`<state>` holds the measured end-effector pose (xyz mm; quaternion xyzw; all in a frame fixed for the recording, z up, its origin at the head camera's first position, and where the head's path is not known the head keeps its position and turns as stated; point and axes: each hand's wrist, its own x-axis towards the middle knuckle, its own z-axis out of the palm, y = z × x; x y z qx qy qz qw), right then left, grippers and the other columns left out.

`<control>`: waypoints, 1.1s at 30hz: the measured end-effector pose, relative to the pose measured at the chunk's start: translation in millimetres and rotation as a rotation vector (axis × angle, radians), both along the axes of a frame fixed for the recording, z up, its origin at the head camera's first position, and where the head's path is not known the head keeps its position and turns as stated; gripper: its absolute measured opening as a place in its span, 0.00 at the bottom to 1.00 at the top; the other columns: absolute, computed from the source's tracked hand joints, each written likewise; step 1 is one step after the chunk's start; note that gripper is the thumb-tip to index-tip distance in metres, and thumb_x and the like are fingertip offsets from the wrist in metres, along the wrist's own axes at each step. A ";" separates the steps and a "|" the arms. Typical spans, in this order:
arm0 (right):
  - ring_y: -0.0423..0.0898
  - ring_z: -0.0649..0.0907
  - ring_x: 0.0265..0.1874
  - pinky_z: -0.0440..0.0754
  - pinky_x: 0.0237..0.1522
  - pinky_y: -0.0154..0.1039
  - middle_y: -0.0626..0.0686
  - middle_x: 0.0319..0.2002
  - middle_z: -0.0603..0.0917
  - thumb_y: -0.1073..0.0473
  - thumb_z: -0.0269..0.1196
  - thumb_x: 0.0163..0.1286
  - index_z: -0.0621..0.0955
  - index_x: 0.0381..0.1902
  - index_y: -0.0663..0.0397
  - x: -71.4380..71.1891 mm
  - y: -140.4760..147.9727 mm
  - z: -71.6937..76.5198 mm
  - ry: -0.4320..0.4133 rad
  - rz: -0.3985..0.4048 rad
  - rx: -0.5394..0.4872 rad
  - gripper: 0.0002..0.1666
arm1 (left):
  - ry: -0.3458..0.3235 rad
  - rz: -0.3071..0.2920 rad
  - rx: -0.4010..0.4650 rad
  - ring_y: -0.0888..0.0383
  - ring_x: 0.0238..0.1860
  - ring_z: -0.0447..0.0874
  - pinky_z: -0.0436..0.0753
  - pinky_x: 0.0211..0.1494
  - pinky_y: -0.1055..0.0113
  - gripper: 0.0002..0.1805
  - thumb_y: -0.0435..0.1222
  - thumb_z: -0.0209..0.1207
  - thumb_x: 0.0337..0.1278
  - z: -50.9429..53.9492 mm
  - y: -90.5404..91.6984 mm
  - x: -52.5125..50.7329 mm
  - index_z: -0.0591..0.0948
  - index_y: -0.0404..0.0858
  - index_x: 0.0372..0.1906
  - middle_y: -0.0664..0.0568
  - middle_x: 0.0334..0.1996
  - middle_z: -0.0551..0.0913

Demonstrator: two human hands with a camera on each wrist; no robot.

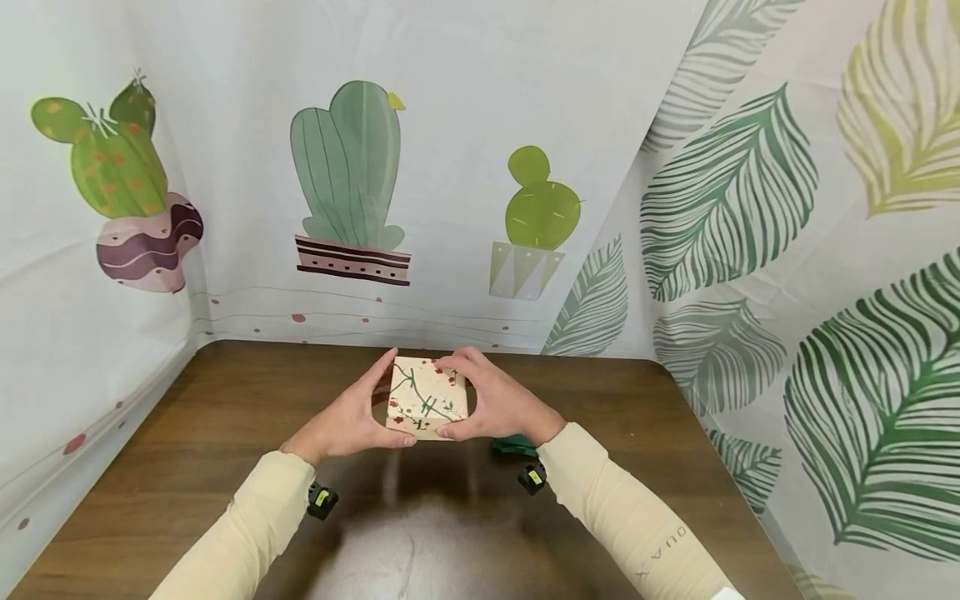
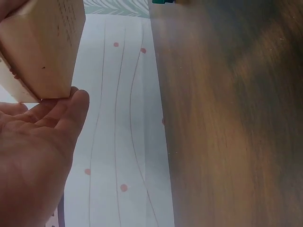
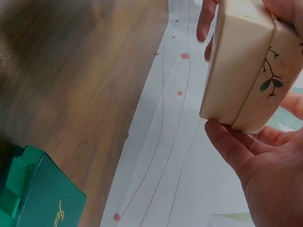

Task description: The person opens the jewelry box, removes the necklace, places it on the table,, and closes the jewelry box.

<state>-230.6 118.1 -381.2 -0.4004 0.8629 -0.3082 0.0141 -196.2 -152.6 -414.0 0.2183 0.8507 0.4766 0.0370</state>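
A small cream box (image 1: 426, 388) printed with dark green twigs and red blossoms is raised off the table between both hands. My left hand (image 1: 351, 419) grips its left side, thumb at the front lower corner and fingers toward the back. From the right, my right hand (image 1: 497, 402) holds it the same way, some fingers reaching onto the top. In the right wrist view a seam runs round the cream box (image 3: 239, 66), so lid and base look joined. The left wrist view shows the box's side (image 2: 57, 52) with small dark printing. Its inside is hidden.
A green box (image 3: 52, 194) with gold lettering stands on the brown wooden table (image 1: 247, 400), partly behind my right wrist in the head view. Behind the table's far edge hangs a white cloth (image 1: 450, 100) printed with cacti and leaves.
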 end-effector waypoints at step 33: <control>0.45 0.77 0.56 0.81 0.58 0.44 0.52 0.65 0.71 0.46 0.81 0.52 0.72 0.73 0.46 -3.6 4.0 8.3 0.014 0.006 0.005 0.52 | 0.074 0.027 0.004 0.40 0.73 0.74 0.71 0.76 0.44 0.61 0.46 0.84 0.39 -1.1 -5.9 -1.1 0.63 0.33 0.78 0.41 0.74 0.71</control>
